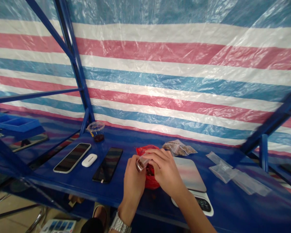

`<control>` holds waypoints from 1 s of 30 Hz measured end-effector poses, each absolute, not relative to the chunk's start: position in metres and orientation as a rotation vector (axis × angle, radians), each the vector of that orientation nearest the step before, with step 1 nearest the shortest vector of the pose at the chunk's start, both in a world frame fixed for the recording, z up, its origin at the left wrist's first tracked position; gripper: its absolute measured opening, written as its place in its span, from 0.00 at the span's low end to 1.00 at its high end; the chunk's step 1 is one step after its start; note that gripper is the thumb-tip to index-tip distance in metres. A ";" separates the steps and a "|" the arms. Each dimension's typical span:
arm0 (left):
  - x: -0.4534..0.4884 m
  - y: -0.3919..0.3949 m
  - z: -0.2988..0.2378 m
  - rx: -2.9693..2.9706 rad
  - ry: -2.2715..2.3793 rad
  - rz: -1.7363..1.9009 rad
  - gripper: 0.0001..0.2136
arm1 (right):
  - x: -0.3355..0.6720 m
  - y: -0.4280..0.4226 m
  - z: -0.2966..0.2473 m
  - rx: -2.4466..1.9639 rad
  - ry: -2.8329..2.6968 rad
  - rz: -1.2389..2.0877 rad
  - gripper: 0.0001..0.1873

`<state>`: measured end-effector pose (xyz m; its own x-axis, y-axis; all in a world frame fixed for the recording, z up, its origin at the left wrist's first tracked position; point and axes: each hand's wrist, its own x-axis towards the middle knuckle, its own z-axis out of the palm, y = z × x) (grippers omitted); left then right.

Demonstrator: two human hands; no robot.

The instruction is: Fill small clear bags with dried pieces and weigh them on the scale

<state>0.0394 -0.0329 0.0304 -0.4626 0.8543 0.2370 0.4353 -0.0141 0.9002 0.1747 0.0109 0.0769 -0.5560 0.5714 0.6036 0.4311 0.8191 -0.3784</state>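
Note:
My left hand [133,181] and my right hand [163,170] meet over a red plastic bag [150,179] on the blue table. Both pinch a small clear bag [142,161] with dark brownish bits inside. The left hand holds it from the left, and the right hand's fingers close over its top edge. The red bag is mostly hidden behind my hands. A small digital scale [192,181] with a shiny platform lies just right of my right hand.
Two phones [72,157] [108,164] and a white case [89,160] lie at left. A clear cup [96,131] stands by the blue post. Filled small bags [179,148] sit behind the scale, empty clear bags [232,174] at right. A blue tray [14,124] is far left.

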 end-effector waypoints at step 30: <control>0.032 -0.032 0.027 1.448 1.994 1.867 0.15 | 0.196 0.033 0.054 -0.985 -2.216 0.366 0.23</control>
<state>0.0319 -0.0322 0.0268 -0.5602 0.6343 0.5328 0.5734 -0.1673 0.8020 0.1959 0.0333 0.0537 -0.4860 0.7377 0.4686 0.5480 0.6749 -0.4941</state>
